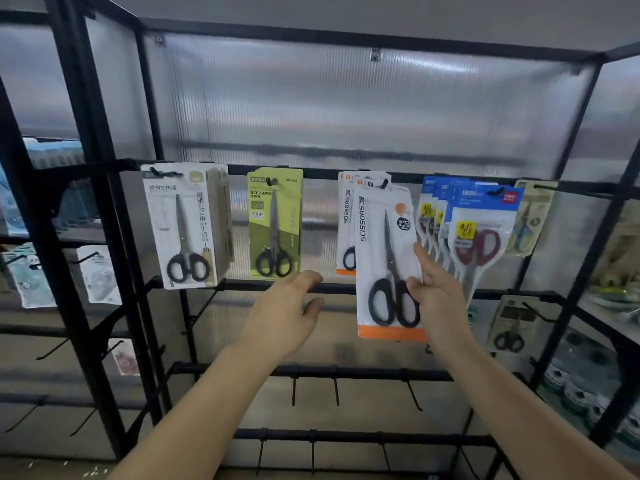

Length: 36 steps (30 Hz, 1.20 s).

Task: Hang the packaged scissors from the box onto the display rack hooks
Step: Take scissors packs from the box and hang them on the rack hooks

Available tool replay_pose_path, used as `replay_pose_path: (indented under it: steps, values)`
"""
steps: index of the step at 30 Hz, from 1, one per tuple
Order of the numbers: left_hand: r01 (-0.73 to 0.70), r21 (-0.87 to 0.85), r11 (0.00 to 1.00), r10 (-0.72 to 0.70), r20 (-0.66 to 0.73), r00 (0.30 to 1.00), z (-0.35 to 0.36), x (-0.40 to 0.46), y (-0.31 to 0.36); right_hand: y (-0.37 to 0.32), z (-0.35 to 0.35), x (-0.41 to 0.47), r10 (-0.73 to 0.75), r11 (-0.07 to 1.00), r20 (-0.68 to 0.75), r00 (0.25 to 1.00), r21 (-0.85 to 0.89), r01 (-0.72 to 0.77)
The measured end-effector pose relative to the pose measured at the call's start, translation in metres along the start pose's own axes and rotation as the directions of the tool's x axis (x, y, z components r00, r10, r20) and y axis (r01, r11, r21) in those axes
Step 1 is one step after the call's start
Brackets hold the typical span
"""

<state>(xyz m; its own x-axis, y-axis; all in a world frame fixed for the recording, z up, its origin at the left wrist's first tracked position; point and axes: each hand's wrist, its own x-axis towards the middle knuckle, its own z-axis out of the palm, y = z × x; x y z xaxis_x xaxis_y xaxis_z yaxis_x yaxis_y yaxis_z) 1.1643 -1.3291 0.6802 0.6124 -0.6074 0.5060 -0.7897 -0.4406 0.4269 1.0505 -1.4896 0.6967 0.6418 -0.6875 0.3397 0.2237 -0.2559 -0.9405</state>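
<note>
The packaged scissors (389,261), a white card with an orange strip along its bottom and black-handled scissors under clear plastic, hangs with its top hole at a hook (383,184) on the display rack (346,287), in front of matching white packs (346,223) on that same hook. Its lower end tilts outward toward the camera. The right hand (437,292) holds the pack's right edge near the scissor handles, thumb on the front and the other fingers (423,258) stretched up along the card's side; how the fingers behind the card lie is hidden. The left hand (287,310) hovers left of the pack, apart from it, fingers loosely curled and holding nothing, just in front of the rack's horizontal bar.

On the same row, a white pack with black scissors (183,225) hangs at far left, a green pack (275,223) next to it, a bunch of blue-topped packs with red handles (474,233) to the right of the held pack, and a beige pack (530,220) beyond, probably with blue handles, though blurred. Another beige pack (512,327) hangs on the row below at right. Lower hooks (335,391) stand bare.
</note>
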Motion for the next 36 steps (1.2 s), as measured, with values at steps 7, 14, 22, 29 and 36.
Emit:
replay_pose_path:
  steps: [7, 14, 22, 29, 36]
  values:
    - [-0.025, 0.165, 0.986, 0.011, 0.082, 0.997, -0.013, 0.024, 0.009, -0.024, 0.011, 0.046, 0.051, 0.787, 0.105, 0.993, -0.616, 0.025]
    - [0.04, 0.274, 0.961, -0.091, 0.176, 0.98, -0.021, 0.047, 0.004, -0.025, 0.019, 0.088, 0.163, 0.505, 0.154, 0.975, -0.862, 0.051]
    - [0.017, 0.241, 0.97, -0.092, 0.303, 0.949, 0.025, 0.009, -0.007, 0.014, 0.008, 0.033, 0.105, 0.482, 0.319, 0.942, -0.845, 0.233]
    - [0.037, 0.153, 0.988, -0.103, 0.451, 0.886, 0.091, -0.046, -0.018, 0.089, 0.005, -0.027, 0.335, 0.502, 0.437, 0.835, -0.833, 0.235]
    - [0.195, 0.183, 0.964, -0.267, 0.602, 0.752, 0.161, -0.127, -0.037, 0.188, -0.027, -0.083, 0.617, 0.478, 0.479, 0.625, -0.858, 0.185]
